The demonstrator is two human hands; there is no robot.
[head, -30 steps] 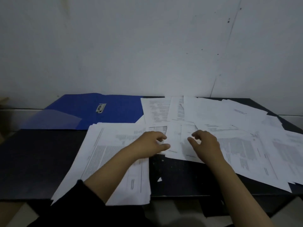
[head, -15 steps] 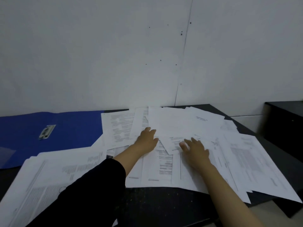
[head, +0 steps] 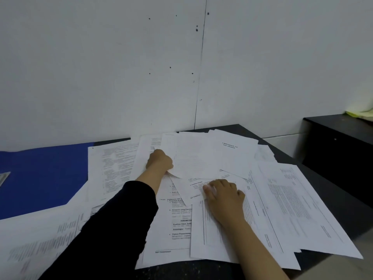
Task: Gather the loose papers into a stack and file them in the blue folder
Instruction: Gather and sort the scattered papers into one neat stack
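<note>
White papers lie under both hands. Left hand, in a black sleeve, curls round the edge of one sheet near the desk's back and lifts its corner. Right hand presses flat, fingers relaxed, on overlapping sheets mid-desk. Papers spread to the near and right desk edges, some overhanging. Blue folder lies open at left, papers overlapping its right and near edges. Bare dark desk shows at the back right corner.
</note>
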